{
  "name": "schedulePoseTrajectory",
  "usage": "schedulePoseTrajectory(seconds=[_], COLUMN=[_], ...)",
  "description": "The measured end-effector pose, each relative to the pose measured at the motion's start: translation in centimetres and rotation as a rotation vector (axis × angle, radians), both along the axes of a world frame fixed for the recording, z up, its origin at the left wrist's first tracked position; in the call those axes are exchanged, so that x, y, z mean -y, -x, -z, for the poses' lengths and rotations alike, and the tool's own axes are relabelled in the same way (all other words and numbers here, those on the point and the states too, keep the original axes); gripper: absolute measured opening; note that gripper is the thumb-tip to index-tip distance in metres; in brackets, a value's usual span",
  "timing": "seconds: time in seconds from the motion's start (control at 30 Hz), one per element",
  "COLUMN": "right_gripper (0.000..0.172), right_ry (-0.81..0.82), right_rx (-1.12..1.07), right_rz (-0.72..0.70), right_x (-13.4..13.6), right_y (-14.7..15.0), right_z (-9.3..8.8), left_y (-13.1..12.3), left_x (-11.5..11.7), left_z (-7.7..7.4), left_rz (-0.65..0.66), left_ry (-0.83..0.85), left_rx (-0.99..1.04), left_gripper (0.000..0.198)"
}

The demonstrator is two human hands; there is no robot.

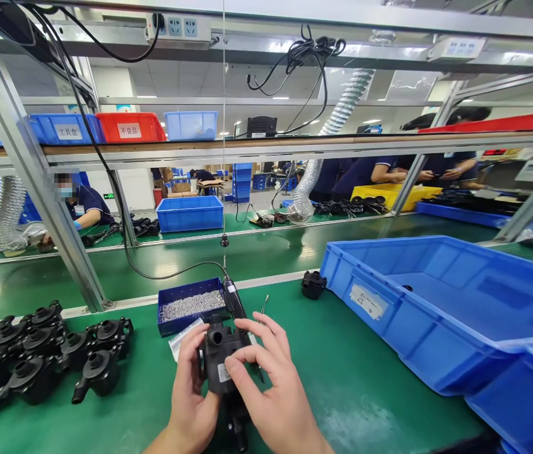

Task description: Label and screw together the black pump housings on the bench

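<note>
Low in the middle of the head view, a black pump [216, 359] with a round port and a small white label [224, 372] is held between both hands. My left hand [190, 391] wraps its fingers and thumb around the pump's left side. My right hand [273, 378] grips from the right, with thumb and index finger meeting at the label's edge. Just behind the pump stands an electric screwdriver [233, 299], partly hidden by it. Another black pump part lies under my hands, mostly covered.
A blue box of small metal screws [193, 307] stands behind my hands. Several black pumps [39, 347] fill the left side. To the right are a large blue bin [436, 315] and a lone pump [313, 285]. A metal frame post [43, 164] rises at left; co-workers are beyond.
</note>
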State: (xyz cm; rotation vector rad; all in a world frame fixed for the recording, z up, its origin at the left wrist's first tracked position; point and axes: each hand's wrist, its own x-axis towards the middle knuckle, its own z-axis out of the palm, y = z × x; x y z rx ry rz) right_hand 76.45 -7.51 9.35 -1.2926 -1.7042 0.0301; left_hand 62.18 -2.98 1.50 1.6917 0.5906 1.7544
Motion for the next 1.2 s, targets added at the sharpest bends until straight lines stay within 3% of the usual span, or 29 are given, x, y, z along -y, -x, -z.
schedulePoseTrajectory(seconds=[0.2,0.87,0.97,1.07,1.2], right_gripper=[0.014,0.009,0.031,0.038,0.05], right_ry=[-0.158,-0.209,-0.089,0.224,0.486], right_rx=[0.109,0.08,-0.11,-0.331,-0.404], right_rz=[0.046,0.041,0.08,-0.047,-0.173], right_x=[0.2,-0.1,-0.6,-1.3,-0.9], right_y=[0.4,0.7,0.2,-0.5,-0.1], right_z=[-0.4,-0.6,0.3,1.0,0.5], left_y=[-0.1,0.0,-0.1,0.1,0.6], left_x=[0.0,0.0,0.0,-0.3,-0.5], left_z=[0.0,-0.2,0.3,1.1,1.3], left_rz=[0.01,0.001,0.05,0.1,0.044], left_ry=[0.014,0.024,0.097,0.102,-0.079], left_rx=[0.02,0.082,0.116,0.086,-0.06], left_gripper=[0.05,0.052,0.056,0.059,0.053])
